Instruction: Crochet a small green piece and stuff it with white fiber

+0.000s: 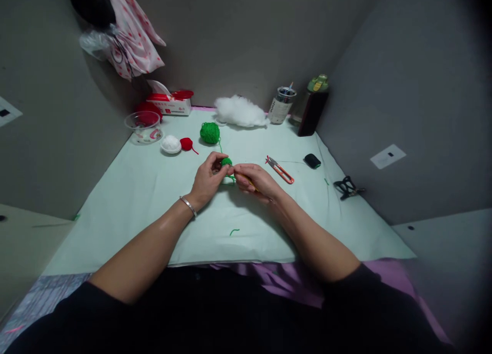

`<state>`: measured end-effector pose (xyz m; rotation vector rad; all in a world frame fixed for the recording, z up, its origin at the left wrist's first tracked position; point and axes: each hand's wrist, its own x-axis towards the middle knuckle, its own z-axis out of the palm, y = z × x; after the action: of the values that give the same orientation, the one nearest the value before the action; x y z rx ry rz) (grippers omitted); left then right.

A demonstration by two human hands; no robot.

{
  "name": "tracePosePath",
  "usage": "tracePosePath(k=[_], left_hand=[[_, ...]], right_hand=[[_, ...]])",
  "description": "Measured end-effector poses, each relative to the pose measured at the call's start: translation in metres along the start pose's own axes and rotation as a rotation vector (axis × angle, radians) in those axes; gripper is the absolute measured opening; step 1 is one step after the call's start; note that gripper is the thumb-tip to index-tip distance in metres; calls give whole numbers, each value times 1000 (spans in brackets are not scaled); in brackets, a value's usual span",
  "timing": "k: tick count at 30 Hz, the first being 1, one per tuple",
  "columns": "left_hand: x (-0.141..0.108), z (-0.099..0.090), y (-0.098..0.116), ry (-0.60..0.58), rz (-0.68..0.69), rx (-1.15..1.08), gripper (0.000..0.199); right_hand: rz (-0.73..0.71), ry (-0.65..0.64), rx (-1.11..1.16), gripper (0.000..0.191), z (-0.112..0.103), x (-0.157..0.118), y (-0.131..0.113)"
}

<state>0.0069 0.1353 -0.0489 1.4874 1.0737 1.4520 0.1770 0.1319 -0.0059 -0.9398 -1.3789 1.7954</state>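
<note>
Over the middle of the table, my left hand (209, 177) pinches a small green crochet piece (226, 162) between thumb and fingers. My right hand (255, 181) meets it from the right, its fingers closed around a crochet hook (251, 184) with a yellow handle; the hook's tip is hidden at the piece. A strand runs from the piece back to a green yarn ball (209, 133). Loose green yarn hangs just below the fingertips. Thread snips (281, 170) with orange handles lie to the right of my right hand.
Behind are a white yarn ball (171, 144), a red yarn ball (186, 144), a clear plastic tub (143, 128), white stuffing (241, 111), a can (281, 107) and a dark bottle (313, 108). A black hair claw (348, 187) lies near the right wall. A green yarn scrap (234, 231) lies in front.
</note>
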Motion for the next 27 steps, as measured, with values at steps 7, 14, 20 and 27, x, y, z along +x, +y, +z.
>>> tracePosePath(k=[7, 14, 20, 27], left_hand=[[1, 2, 4, -31, 9, -15, 16], [1, -1, 10, -24, 34, 13, 22], [0, -4, 8, 24, 80, 97, 36], [10, -17, 4, 113, 52, 127, 19]], right_hand=[[-120, 107, -151, 17, 15, -5, 8], [-323, 169, -507, 22, 25, -14, 8], [35, -215, 33, 21, 6, -12, -3], [93, -301, 242, 23, 8, -13, -3]])
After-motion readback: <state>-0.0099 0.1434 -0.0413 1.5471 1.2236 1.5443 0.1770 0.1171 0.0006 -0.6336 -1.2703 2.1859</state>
